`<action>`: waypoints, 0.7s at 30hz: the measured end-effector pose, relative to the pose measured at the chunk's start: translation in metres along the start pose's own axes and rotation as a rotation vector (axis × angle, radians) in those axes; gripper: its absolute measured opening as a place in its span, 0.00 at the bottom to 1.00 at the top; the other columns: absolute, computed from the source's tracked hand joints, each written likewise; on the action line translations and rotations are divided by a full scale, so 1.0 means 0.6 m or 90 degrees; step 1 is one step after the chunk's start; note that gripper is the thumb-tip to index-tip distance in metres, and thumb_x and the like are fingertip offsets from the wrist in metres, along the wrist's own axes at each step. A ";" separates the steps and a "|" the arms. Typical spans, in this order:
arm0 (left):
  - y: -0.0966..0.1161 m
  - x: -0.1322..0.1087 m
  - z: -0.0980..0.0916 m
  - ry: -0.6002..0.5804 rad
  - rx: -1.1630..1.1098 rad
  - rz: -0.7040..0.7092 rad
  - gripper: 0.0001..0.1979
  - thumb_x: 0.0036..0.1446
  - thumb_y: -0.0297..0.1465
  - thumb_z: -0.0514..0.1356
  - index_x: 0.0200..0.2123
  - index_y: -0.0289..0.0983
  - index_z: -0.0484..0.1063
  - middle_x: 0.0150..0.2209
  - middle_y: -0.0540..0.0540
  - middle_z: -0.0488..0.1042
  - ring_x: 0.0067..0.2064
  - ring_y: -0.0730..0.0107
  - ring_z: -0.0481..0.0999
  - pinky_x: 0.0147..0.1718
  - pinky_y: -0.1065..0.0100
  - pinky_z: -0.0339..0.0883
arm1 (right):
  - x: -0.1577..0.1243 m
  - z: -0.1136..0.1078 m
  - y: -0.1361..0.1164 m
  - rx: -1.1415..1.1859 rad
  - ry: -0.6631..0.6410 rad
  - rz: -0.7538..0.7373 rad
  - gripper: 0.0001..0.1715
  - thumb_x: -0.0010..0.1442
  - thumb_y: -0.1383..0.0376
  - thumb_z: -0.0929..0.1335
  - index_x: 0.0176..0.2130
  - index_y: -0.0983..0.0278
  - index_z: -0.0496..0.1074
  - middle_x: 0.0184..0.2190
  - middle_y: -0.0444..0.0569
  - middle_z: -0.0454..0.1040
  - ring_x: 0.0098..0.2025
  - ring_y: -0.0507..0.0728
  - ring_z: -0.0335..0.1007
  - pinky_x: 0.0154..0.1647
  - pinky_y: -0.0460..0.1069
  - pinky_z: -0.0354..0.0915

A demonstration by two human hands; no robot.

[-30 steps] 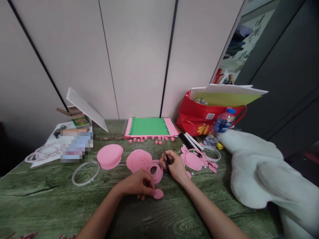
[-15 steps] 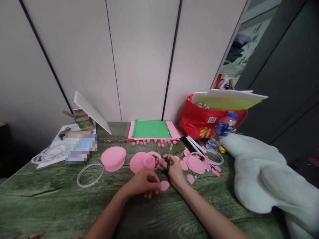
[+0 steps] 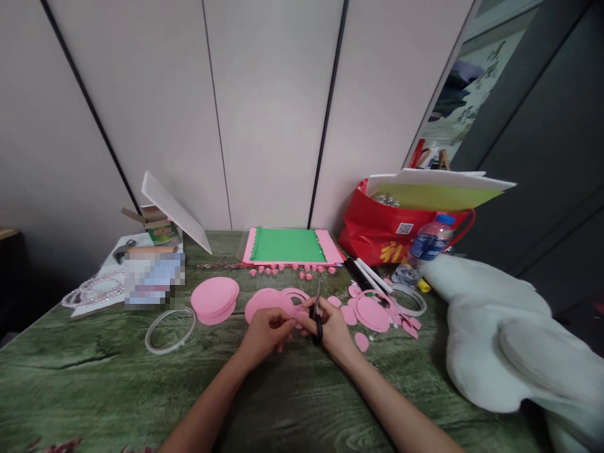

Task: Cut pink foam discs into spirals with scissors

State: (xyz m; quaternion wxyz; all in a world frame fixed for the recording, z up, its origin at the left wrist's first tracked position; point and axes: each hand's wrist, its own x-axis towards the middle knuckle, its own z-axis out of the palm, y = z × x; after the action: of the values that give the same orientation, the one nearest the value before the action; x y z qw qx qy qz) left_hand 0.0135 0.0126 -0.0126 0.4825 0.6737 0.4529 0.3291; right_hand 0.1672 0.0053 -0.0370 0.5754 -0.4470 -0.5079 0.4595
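My left hand (image 3: pixel 265 335) pinches the edge of a small pink paper piece (image 3: pixel 301 318), partly hidden by fingers. Close beside it, my right hand (image 3: pixel 336 332) keeps a pair of scissors (image 3: pixel 318 326) in its grip, black handles low and blades pointing away from me. Its thumb and fingertips also meet at the pink piece. Just beyond my hands lie pink paper discs (image 3: pixel 260 304) and a pink paper ring (image 3: pixel 293 293). To the right, a loose pink petal (image 3: pixel 361 341) rests near more pink discs and rings (image 3: pixel 372 313).
A stack of pink discs (image 3: pixel 214 301) and a tape roll (image 3: pixel 170 330) lie left; another tape roll (image 3: pixel 409 300) is right. Small pink rolled pieces (image 3: pixel 309 276) line up before a green sheet (image 3: pixel 287 245). A water bottle (image 3: pixel 427 245), red bag (image 3: pixel 372 226) and white cushion-like bulk (image 3: pixel 500 333) stand right.
My left hand has moved up and inward with the pink piece, meeting my right hand's fingertips. My right hand has shifted slightly lower, scissors still in it. The view has turned slightly.
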 end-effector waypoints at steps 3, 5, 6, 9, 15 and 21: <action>0.000 0.000 0.005 0.017 0.045 0.016 0.14 0.50 0.38 0.56 0.23 0.34 0.69 0.18 0.52 0.70 0.13 0.79 0.62 0.12 0.76 0.53 | 0.003 -0.007 -0.002 -0.032 0.038 -0.006 0.23 0.40 0.51 0.73 0.31 0.63 0.67 0.18 0.38 0.66 0.16 0.50 0.63 0.14 0.45 0.65; -0.002 0.001 0.006 0.042 0.088 0.027 0.14 0.51 0.38 0.55 0.22 0.34 0.69 0.17 0.52 0.70 0.14 0.78 0.64 0.14 0.75 0.56 | 0.008 -0.016 -0.006 -0.067 0.075 -0.021 0.22 0.42 0.51 0.72 0.31 0.63 0.67 0.19 0.39 0.67 0.17 0.51 0.64 0.15 0.46 0.64; -0.003 0.002 0.004 0.065 0.114 0.032 0.14 0.51 0.38 0.55 0.22 0.35 0.70 0.18 0.52 0.70 0.15 0.76 0.65 0.15 0.74 0.58 | 0.010 -0.023 -0.009 -0.088 0.100 -0.034 0.21 0.43 0.52 0.72 0.31 0.63 0.67 0.20 0.40 0.67 0.18 0.52 0.65 0.17 0.47 0.65; -0.006 0.004 -0.015 0.201 0.214 0.044 0.11 0.52 0.35 0.54 0.25 0.36 0.72 0.22 0.49 0.73 0.23 0.70 0.71 0.25 0.69 0.65 | 0.019 -0.053 -0.019 -0.170 0.220 -0.086 0.17 0.45 0.56 0.70 0.32 0.63 0.66 0.24 0.44 0.70 0.26 0.56 0.68 0.27 0.51 0.66; -0.017 0.007 -0.087 0.477 0.445 0.011 0.16 0.51 0.28 0.51 0.41 0.31 0.71 0.43 0.34 0.72 0.48 0.50 0.65 0.47 0.52 0.57 | 0.030 -0.099 -0.015 -0.501 0.329 -0.297 0.13 0.53 0.67 0.63 0.41 0.66 0.66 0.39 0.58 0.70 0.45 0.66 0.62 0.48 0.65 0.54; -0.051 0.012 -0.119 0.510 0.570 -0.052 0.17 0.48 0.31 0.53 0.39 0.27 0.73 0.39 0.31 0.72 0.45 0.46 0.66 0.45 0.51 0.57 | 0.013 -0.033 0.020 -0.591 -0.024 -0.382 0.12 0.51 0.70 0.67 0.38 0.60 0.68 0.37 0.47 0.75 0.40 0.57 0.70 0.52 0.55 0.58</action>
State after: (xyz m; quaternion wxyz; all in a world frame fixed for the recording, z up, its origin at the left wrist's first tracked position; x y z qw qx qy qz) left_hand -0.0557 0.0485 -0.0191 -0.0439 0.6171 0.7194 0.3157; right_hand 0.1866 0.0143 -0.0491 0.4144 -0.4808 -0.7726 0.0111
